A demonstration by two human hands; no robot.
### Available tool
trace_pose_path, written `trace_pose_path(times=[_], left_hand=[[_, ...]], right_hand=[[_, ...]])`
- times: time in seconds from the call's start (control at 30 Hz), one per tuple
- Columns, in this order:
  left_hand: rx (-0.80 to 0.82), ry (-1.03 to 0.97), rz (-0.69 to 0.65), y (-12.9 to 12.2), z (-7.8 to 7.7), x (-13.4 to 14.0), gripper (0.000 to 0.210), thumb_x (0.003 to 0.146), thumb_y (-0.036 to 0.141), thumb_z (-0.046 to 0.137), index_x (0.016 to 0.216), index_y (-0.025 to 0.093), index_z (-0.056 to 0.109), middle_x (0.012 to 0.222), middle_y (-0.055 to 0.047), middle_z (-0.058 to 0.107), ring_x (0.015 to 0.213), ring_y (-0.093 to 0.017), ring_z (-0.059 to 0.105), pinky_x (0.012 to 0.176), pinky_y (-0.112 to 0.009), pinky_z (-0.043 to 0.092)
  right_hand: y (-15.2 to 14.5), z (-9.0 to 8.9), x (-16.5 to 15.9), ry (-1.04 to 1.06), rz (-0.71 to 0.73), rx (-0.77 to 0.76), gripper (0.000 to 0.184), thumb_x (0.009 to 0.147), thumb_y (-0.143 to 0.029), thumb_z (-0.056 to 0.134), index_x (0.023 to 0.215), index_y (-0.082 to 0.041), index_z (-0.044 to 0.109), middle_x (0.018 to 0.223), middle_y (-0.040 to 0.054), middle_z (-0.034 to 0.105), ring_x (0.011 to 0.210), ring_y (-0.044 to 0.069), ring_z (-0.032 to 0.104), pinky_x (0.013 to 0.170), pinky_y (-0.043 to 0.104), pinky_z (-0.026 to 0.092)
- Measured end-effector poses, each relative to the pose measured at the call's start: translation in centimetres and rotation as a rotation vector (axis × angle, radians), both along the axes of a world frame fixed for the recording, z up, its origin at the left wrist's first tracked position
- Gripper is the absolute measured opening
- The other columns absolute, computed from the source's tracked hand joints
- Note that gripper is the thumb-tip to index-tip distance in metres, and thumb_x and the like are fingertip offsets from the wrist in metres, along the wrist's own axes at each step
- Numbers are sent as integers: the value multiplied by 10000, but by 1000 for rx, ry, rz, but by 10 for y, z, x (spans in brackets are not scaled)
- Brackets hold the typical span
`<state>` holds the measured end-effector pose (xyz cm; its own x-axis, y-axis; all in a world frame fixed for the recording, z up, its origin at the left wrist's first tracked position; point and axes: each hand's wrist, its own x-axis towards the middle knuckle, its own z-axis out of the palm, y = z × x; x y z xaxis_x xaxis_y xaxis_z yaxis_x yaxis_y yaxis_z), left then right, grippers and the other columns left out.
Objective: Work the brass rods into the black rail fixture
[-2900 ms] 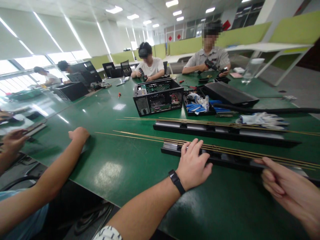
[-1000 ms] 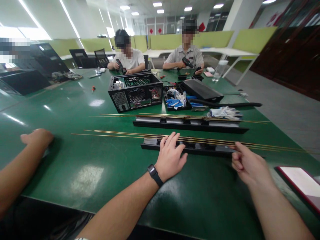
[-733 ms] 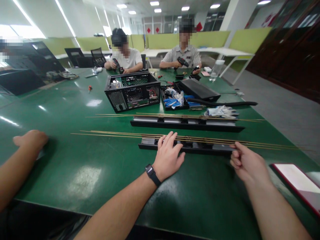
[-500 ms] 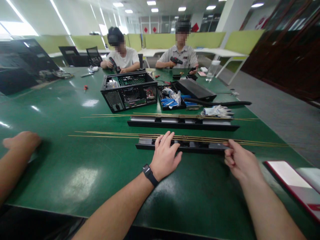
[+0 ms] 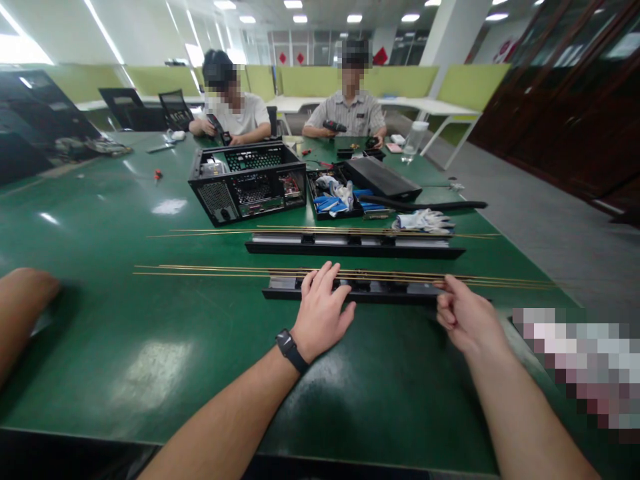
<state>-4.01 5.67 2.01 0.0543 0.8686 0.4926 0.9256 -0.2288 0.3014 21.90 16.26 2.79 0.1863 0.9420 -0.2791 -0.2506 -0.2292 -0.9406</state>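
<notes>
My left hand [image 5: 321, 317], with a dark watch [image 5: 291, 348] on its wrist, lies with fingers spread over the nearer black rail [image 5: 395, 295]. Its fingertips rest at several thin brass-coloured rods [image 5: 215, 269], which run lengthwise along that rail and stick out past both ends. At the rail's right end, my right hand [image 5: 465, 315] is closed in a pinch at the rods; how many it grips is hidden by the fingers. Farther off, parallel to the first, sits a second black rail [image 5: 350, 250] with similar thin rods over it.
An open black computer case [image 5: 247, 180] stands behind the rails, beside a black tray of blue-and-white gloves [image 5: 335, 197]. More gloves [image 5: 425, 220] lie near the far rail. Another person's hand [image 5: 30, 287] is at left. Two people sit opposite, holding power drills [image 5: 334, 126].
The view has shifted slightly, so most things sit a little farther left. Both my hands keep their places on the rail and rods. The other person's hand at left has shifted toward the frame's edge.
</notes>
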Motion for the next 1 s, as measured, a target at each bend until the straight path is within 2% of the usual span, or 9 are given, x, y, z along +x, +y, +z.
trace_pose_path(times=[0.13,0.37,0.43,0.6,0.8,1.0], left_hand=[[1,-2,-1,0,1,0,231,931,315,644,1135,231,715,1542,-140,500,1496,-314,383,1215,-552,294],[16,-12,-4,0,0,0,236,920,309,659,1137,236,716,1537,-132,504,1495,-313,384,1218,-552,298],[12,-11,-3,0,-1,0,235,923,314,655,1136,237,717,1539,-128,503,1498,-308,381,1222,-544,294],[6,-7,0,0,0,0,240,925,313,651,1143,237,717,1536,-130,505,1498,-309,380,1221,-545,294],[7,-8,-3,0,0,0,233,924,309,653,1136,235,718,1534,-135,506,1497,-306,381,1220,-547,291],[-3,-2,0,0,2,0,238,928,312,649,1141,234,719,1536,-135,505,1499,-308,379,1222,-546,292]], right_hand=[[-3,0,-3,8,127,-14,268,814,-384,790,839,-143,678,471,-47,509,277,44,297,265,158,198],[1,-1,3,0,-55,6,251,846,-384,752,793,-175,624,462,-67,477,279,54,312,267,167,207],[0,0,1,-9,-48,4,242,853,-378,743,798,-172,628,463,-59,492,278,54,311,265,166,203],[-3,-1,-4,0,97,-2,248,821,-371,775,835,-148,668,466,-54,504,275,44,292,264,160,193],[1,-3,2,-2,-63,22,221,840,-359,743,792,-170,640,456,-62,487,289,54,311,266,168,206],[-1,-2,-1,-17,29,12,252,832,-384,767,788,-178,631,467,-50,515,279,54,309,269,169,197]])
